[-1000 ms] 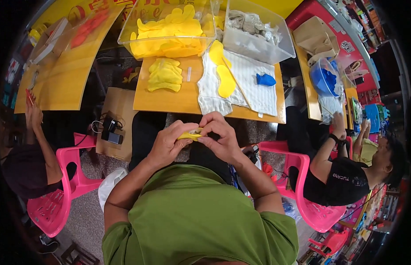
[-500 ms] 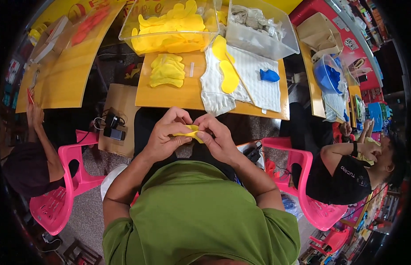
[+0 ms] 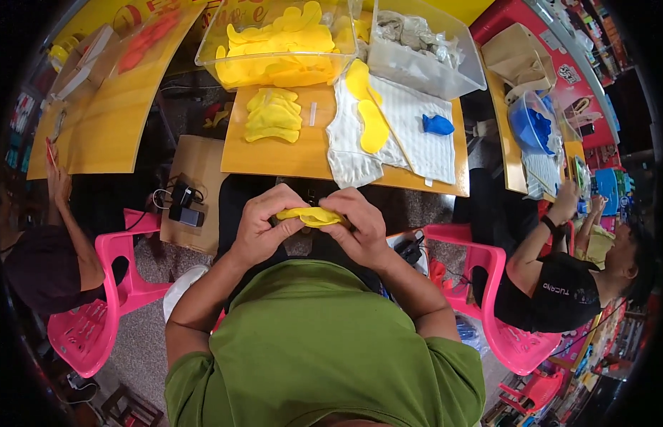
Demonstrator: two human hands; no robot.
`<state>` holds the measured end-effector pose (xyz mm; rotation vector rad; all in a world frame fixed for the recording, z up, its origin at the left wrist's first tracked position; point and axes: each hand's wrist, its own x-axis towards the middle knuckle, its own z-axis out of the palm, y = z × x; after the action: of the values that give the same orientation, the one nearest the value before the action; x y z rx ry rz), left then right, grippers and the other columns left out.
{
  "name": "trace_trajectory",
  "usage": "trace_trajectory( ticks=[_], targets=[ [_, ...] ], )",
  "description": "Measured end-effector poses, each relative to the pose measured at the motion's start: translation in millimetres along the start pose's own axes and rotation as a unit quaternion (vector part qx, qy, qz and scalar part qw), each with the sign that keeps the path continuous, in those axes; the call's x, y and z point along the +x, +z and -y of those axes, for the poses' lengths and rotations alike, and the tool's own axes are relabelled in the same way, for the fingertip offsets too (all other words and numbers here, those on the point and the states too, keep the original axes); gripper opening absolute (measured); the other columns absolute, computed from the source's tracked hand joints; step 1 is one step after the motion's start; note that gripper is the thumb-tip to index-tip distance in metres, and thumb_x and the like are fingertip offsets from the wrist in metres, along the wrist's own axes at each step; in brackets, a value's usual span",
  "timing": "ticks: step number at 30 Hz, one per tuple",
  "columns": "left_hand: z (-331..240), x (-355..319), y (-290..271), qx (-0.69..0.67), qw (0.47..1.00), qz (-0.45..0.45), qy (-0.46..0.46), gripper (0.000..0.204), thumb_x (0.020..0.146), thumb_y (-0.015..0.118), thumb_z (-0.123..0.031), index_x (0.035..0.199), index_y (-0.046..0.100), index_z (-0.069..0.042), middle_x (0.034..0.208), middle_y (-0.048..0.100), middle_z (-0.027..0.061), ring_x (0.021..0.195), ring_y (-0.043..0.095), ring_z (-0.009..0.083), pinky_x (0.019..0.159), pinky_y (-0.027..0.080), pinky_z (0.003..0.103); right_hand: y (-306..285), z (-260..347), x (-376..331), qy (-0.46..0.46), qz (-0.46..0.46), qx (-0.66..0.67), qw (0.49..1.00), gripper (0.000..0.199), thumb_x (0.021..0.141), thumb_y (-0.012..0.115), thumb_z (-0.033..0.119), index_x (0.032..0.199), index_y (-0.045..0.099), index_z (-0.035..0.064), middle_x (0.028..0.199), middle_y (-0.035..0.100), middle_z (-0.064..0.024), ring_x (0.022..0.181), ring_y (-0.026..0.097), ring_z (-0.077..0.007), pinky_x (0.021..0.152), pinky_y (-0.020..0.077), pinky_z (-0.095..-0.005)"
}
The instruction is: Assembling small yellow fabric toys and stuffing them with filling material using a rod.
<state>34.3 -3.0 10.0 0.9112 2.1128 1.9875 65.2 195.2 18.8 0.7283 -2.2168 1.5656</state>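
Between my two hands, above my lap, is a yellow fabric piece (image 3: 311,216), its edges curled and its middle gaping a little. My left hand (image 3: 266,222) pinches its left end between thumb and fingers. At its right end my right hand (image 3: 356,226) grips the piece the same way. On the table before me lies a stack of yellow fabric pieces (image 3: 273,115). Two flat, curved yellow pieces (image 3: 374,127) rest on a white cloth (image 3: 411,107), with a thin wooden stick (image 3: 394,135) across them. A small blue stuffed piece (image 3: 437,124) sits on the cloth's right part.
A clear bin (image 3: 274,70) full of yellow pieces and another bin (image 3: 427,77) with greyish material stand at the table's back. Co-workers sit left and right on pink chairs (image 3: 116,277). On the right table is a blue-filled bowl (image 3: 531,124).
My hands have moved slightly apart and the yellow piece now spreads wider and flatter between them. The co-worker at right has raised an arm toward the table.
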Motion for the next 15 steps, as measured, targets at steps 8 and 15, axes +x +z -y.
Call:
trace_trajectory(
  ticks=[8, 15],
  targets=[
    [-1.9, -2.6, 6.0, -0.09, 0.993, -0.032, -0.069, 0.019, 0.079, 0.067, -0.004, 0.097, 0.065, 0.0, 0.077, 0.055, 0.0036, 0.068, 0.056, 0.01, 0.059, 0.043, 0.02, 6.4, -18.9, -11.7, 0.061, -0.021, 0.145, 0.987, 0.015, 0.082, 0.062, 0.002, 0.096, 0.058, -0.0018, 0.086, 0.057, -0.0088, 0.069, 0.056, -0.0161, 0.059, 0.0438, -0.0252],
    [-7.8, -0.2, 9.6, -0.027, 0.994, -0.05, -0.091, 0.029, 0.079, 0.068, -0.004, 0.105, 0.06, 0.002, 0.078, 0.059, 0.0037, 0.065, 0.055, 0.0061, 0.054, 0.041, 0.02, -0.4, -9.1, -9.9, 0.188, 0.05, 0.208, 0.959, 0.015, 0.086, 0.059, 0.003, 0.099, 0.055, -0.0028, 0.083, 0.055, -0.0052, 0.068, 0.053, -0.0079, 0.059, 0.0435, -0.0215]
  ],
)
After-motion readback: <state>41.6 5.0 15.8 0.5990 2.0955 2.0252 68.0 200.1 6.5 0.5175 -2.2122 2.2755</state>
